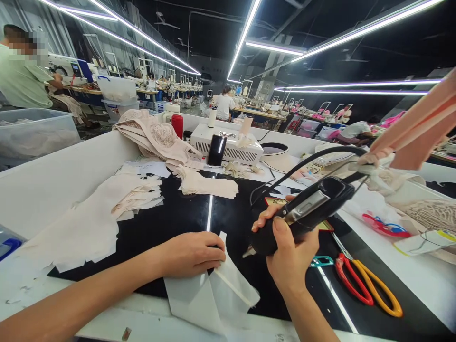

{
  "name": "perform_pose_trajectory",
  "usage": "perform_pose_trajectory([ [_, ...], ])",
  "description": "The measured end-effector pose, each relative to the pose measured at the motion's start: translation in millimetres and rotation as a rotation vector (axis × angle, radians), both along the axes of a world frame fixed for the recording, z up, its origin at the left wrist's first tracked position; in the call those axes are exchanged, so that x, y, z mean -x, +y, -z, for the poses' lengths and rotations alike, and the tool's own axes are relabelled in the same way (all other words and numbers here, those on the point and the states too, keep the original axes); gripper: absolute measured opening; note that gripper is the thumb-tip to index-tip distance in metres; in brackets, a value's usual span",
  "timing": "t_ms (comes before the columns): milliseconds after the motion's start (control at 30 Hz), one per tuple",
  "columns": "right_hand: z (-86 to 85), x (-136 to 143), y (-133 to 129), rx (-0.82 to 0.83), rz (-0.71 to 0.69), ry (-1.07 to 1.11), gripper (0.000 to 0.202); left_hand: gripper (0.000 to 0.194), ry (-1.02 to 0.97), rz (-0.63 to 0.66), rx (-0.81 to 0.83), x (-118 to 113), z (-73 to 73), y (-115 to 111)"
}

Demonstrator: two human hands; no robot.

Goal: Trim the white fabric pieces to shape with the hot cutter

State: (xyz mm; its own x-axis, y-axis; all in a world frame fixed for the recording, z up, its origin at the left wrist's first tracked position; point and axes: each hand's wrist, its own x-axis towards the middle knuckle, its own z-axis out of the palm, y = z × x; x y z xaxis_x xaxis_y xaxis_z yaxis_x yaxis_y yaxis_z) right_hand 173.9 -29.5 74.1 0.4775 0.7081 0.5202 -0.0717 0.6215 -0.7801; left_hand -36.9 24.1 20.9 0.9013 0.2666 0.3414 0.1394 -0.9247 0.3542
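My left hand (197,254) is closed, its fingertips pressing the top of a thin white fabric piece (199,299). A narrow strip (233,283) runs down along that fabric, which hangs over the table's near edge. In my right hand (290,254) is a thick black corded handheld tool (309,206) with a silver plate on its side. Its small pointed tip (249,251) faces left, apart from the fabric. Scissors (359,280) with one red and one orange handle lie right of my right hand, beside a small teal tool (321,261).
Stacked pale fabric pieces (85,216) cover the left side; another stack (208,183) lies ahead. Behind stand a phone (216,151) and a white vented box (228,142). The tool's cable (306,164) arches to a tied peach cloth (413,133). A co-worker (24,76) is far left.
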Motion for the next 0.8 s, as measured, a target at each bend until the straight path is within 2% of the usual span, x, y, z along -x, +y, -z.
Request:
perform_pose_trajectory([
  [233,1.4,-18,-12,0.029,0.053,-0.089,0.035,0.019,0.022,-0.1,-0.049,-5,-5.4,0],
  [367,-0.8,-23,-16,0.035,0.087,-0.151,0.031,0.016,0.052,-0.087,-0.081,-17,-10.0,-4],
  [533,-3.3,-28,-22,0.121,0.159,-0.257,0.036,0.011,0.086,-0.047,-0.051,-36,-6.2,-14],
  [600,-2.9,-31,-26,0.157,0.191,-0.3,0.045,0.008,0.122,-0.043,0.007,-42,-5.6,-20],
  [667,-0.5,-35,-31,0.14,0.243,-0.313,0.059,0.001,0.159,-0.067,0.153,-46,-7.5,-25],
  [700,1.7,-37,-35,0.11,0.284,-0.303,0.063,0.004,0.169,-0.088,0.241,-48,-9.4,-27],
  [800,12.5,-42,-47,-0.008,0.445,-0.225,0.053,0.012,0.159,-0.157,0.437,-47,-18.5,-29],
])
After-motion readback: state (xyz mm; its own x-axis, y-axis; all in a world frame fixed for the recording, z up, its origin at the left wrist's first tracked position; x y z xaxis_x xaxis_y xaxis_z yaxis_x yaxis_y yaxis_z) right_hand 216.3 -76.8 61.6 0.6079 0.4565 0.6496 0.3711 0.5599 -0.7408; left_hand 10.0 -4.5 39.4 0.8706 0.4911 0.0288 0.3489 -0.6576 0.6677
